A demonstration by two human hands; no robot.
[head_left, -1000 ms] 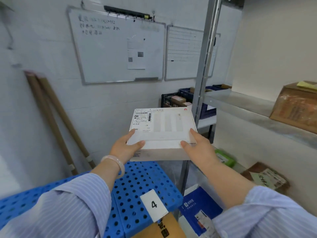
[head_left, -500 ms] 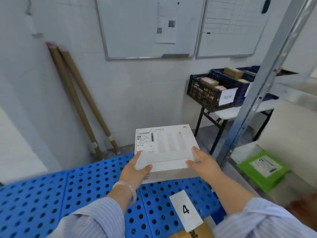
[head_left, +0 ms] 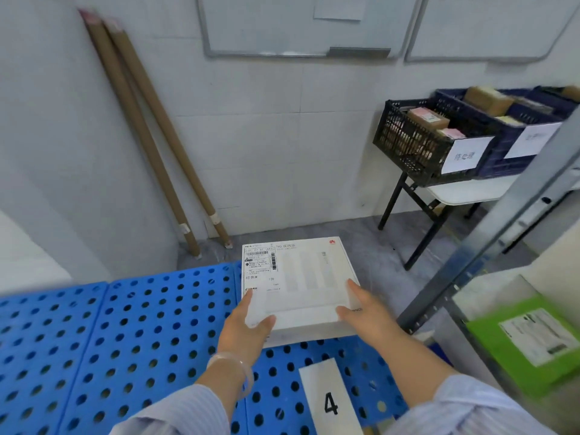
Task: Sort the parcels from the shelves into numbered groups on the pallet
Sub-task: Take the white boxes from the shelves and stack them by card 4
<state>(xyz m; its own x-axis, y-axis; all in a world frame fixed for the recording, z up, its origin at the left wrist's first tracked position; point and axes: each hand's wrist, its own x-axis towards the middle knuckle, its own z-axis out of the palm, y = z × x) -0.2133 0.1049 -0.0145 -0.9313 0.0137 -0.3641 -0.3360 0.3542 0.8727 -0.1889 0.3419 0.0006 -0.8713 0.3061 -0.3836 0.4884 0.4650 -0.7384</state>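
Now: left hand [head_left: 248, 328] and right hand [head_left: 367, 312] each grip white parcel [head_left: 301, 277] near corners, over blue pallet [head_left: 125, 324], beyond number card [head_left: 329, 400].

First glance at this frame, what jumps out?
A white box with a shipping label, gripped by the left hand and right hand, over the far edge of the blue pallet. Nearer the camera, a card marked 4 lies on the pallet. A bright green parcel sits on the shelf at right.
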